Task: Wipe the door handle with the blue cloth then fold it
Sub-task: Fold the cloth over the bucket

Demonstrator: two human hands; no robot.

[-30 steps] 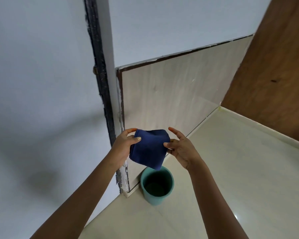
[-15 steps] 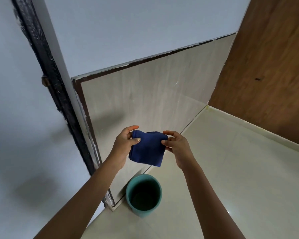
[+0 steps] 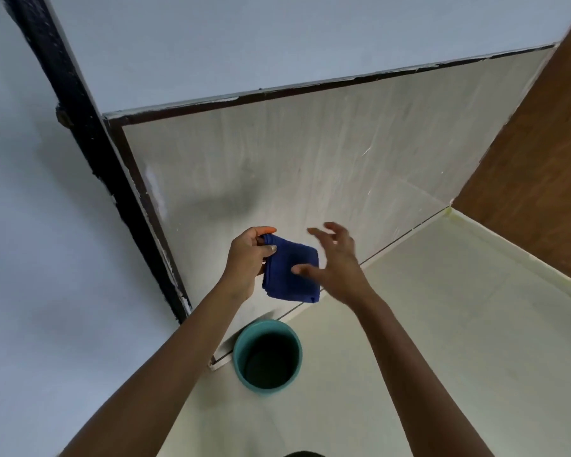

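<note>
The blue cloth (image 3: pixel 290 270) is folded into a small thick square and hangs in the air in front of the tiled wall. My left hand (image 3: pixel 248 260) pinches its upper left corner between thumb and fingers. My right hand (image 3: pixel 335 260) is at the cloth's right side with fingers spread; its thumb lies against the cloth's front face, and the other fingers are lifted off it. No door handle is in view.
A teal bucket (image 3: pixel 267 354) stands on the pale floor (image 3: pixel 426 324) directly below the cloth, against the tiled wall (image 3: pixel 310 166). A black door frame strip (image 3: pixel 89 140) runs down at the left. A brown wooden panel (image 3: pixel 534 159) is at the right.
My right hand has let go of the cloth's right corner and spread its fingers. The left hand keeps its pinch. The camera view has shifted a little.
</note>
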